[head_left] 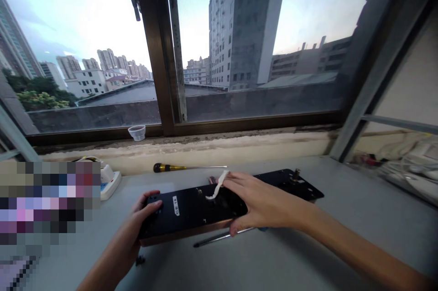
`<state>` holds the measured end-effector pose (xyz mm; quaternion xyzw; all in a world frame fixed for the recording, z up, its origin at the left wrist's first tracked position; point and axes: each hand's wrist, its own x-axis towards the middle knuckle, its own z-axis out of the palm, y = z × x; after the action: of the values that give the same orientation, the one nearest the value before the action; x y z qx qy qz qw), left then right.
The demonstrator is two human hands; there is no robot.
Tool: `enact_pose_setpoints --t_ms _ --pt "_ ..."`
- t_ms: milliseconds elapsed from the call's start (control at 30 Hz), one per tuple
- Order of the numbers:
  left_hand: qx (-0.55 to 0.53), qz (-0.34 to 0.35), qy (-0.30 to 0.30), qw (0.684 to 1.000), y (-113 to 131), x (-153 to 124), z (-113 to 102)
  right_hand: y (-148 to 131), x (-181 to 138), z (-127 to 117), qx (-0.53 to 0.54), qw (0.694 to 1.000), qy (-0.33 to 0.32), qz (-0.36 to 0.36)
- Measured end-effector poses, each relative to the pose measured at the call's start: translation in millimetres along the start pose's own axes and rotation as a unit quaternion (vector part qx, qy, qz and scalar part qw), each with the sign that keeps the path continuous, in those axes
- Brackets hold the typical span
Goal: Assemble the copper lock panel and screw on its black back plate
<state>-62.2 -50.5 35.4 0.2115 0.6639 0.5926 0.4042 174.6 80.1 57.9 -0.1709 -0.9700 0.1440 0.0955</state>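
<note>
A long, flat black box with reddish-brown sides lies at a slant, screws and a white label on its top. My left hand grips its left end, thumb on top. My right hand spans the middle from above, fingers over the far edge and thumb at the near side. A crumpled white strip lies on the box by my right fingertips; whether they hold it I cannot tell. A metal post stands up at the right end. Below the near edge lies a screwdriver shaft, partly hidden by my right hand.
A yellow-and-black screwdriver lies behind the box on the grey table. Small dark parts sit beside my left wrist. At left is a white power strip; a clear plastic cup stands on the windowsill. Cables pile up at right.
</note>
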Motion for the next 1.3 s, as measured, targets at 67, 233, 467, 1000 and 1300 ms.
enact_pose_setpoints --t_ms 67,233,467,1000,1300 --pt "-0.008 0.005 -0.001 1.0 -2 6 -1 1 -1 -1 0.018 1.0 -0.004 0.014" --pt "-0.014 0.006 -0.007 1.0 -2 7 -1 0 -5 -2 0.028 0.998 -0.017 0.048" --pt "-0.012 -0.034 -0.029 0.999 2 -9 0 -7 5 1 0.032 0.999 -0.003 0.033" --pt "-0.019 -0.03 -0.013 0.999 5 -13 2 -6 5 0 0.035 0.998 -0.012 0.051" --pt "-0.01 -0.058 -0.031 0.998 6 -11 -1 -14 9 -2 0.049 0.996 -0.025 0.07"
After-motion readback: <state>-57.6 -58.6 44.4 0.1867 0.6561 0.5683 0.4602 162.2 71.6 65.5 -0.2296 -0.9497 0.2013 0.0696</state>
